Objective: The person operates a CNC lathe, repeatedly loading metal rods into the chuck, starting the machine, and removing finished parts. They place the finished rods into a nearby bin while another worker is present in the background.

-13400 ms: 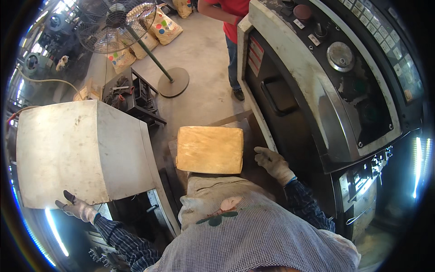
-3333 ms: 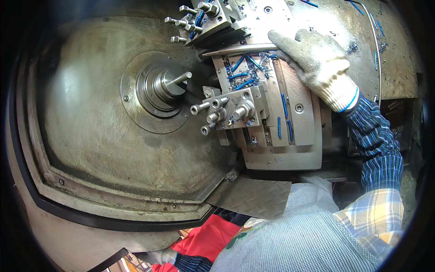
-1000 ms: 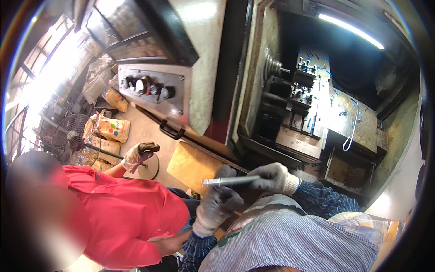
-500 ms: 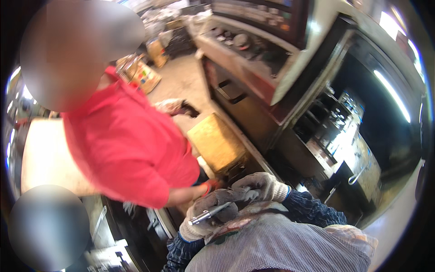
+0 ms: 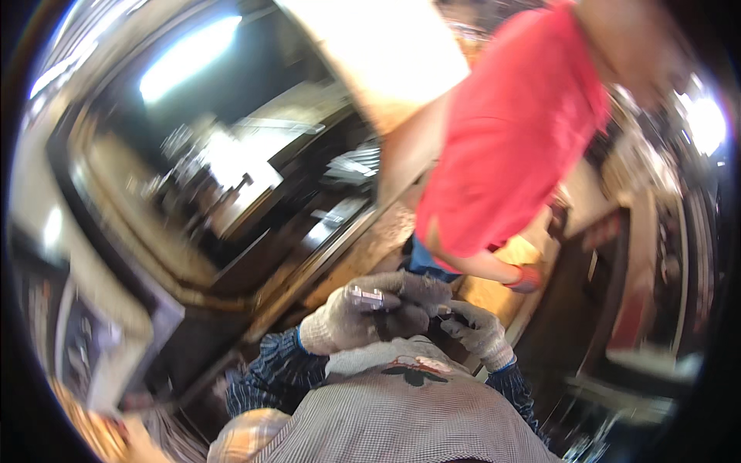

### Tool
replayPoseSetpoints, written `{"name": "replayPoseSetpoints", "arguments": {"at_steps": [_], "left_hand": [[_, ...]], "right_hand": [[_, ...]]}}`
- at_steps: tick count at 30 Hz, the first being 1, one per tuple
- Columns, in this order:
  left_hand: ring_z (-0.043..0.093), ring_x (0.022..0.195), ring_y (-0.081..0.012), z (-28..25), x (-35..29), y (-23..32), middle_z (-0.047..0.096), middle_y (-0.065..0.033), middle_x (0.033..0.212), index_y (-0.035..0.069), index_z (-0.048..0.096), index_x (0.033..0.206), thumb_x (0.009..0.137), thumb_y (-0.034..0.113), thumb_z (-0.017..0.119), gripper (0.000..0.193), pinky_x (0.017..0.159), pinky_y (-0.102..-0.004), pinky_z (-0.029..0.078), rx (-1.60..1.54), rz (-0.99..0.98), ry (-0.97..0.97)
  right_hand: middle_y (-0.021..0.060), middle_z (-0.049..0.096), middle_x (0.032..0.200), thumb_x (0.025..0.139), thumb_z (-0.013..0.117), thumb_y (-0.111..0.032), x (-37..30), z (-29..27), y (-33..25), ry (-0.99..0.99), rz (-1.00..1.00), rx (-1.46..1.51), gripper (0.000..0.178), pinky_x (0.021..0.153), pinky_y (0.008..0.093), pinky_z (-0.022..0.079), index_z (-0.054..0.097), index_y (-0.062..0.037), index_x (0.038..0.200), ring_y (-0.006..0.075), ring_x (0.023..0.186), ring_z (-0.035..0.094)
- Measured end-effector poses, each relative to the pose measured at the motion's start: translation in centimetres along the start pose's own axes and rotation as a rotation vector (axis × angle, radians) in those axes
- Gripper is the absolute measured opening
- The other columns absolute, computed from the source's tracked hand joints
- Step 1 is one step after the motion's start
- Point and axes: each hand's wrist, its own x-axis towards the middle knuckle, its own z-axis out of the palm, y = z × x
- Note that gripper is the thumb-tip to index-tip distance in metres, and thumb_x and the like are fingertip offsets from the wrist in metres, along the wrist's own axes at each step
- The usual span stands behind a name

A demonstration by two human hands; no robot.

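Against chest: left hand (image 5: 363, 320) fisted around metal rod (image 5: 367, 298); right hand (image 5: 477, 332) pinching far end. Advise firm two-handed hold, clear of co-worker (image 5: 509, 139).

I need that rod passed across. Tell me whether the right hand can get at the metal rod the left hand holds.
Probably yes. The right hand sits close beside the left hand, which grips the metal rod in front of the chest, and nothing shows between them, though the picture is blurred.
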Motion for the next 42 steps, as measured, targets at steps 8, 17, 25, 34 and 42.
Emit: {"name": "replayPoseSetpoints", "arguments": {"at_steps": [8,17,25,34,42], "left_hand": [[0.066,0.090,-0.0160,-0.3,-14.4,-5.1,0.066,-0.0178,0.119,-0.006,0.049,0.140,0.098,0.048,0.061,0.069,0.076,-0.0301,0.055,0.355,0.805,0.698],[0.064,0.072,-0.0081,3.6,-33.6,-13.2,0.072,-0.0077,0.110,0.003,0.062,0.134,0.103,0.015,0.058,0.033,0.058,-0.0219,0.052,0.875,0.738,2.332],[0.060,0.077,-0.0174,-7.9,-42.6,-25.0,0.066,-0.0056,0.094,0.006,0.063,0.120,0.102,0.038,0.057,0.038,0.061,-0.0338,0.054,0.098,0.630,2.511],[0.063,0.072,-0.0235,-19.1,-56.7,-40.2,0.064,-0.0092,0.088,0.009,0.058,0.108,0.102,0.045,0.060,0.036,0.063,-0.0411,0.058,-0.714,0.789,2.099],[0.054,0.057,-0.0180,-20.7,-56.6,-38.9,0.055,-0.0039,0.070,0.014,0.057,0.096,0.099,0.043,0.065,0.031,0.053,-0.0319,0.051,-0.959,0.585,2.259]], "right_hand": [[0.0131,0.073,0.120,0.090,0.073,-0.005,5.4,1.2,0.6,-0.497,-0.054,0.039,0.037,0.096,0.0296,0.052,0.068,-0.0002,0.126,0.0172,0.111,0.067],[0.0083,0.074,0.113,0.095,0.069,-0.010,9.0,4.1,-0.7,-0.670,-0.111,-0.064,0.030,0.087,0.0266,0.054,0.069,-0.0005,0.124,0.0123,0.099,0.067],[0.0107,0.074,0.115,0.097,0.068,-0.016,10.4,7.6,-2.2,-0.665,-0.156,-0.149,0.029,0.091,0.0290,0.053,0.069,-0.0008,0.122,0.0161,0.103,0.068],[0.0081,0.074,0.109,0.097,0.067,-0.016,13.0,11.3,-3.3,-0.669,-0.242,-0.241,0.027,0.084,0.0278,0.054,0.070,-0.0025,0.121,0.0139,0.095,0.069],[0.0015,0.069,0.097,0.100,0.063,-0.019,15.2,15.1,-6.3,-0.725,-0.126,-0.288,0.028,0.072,0.0240,0.050,0.069,-0.0026,0.122,0.0084,0.080,0.061]]}}
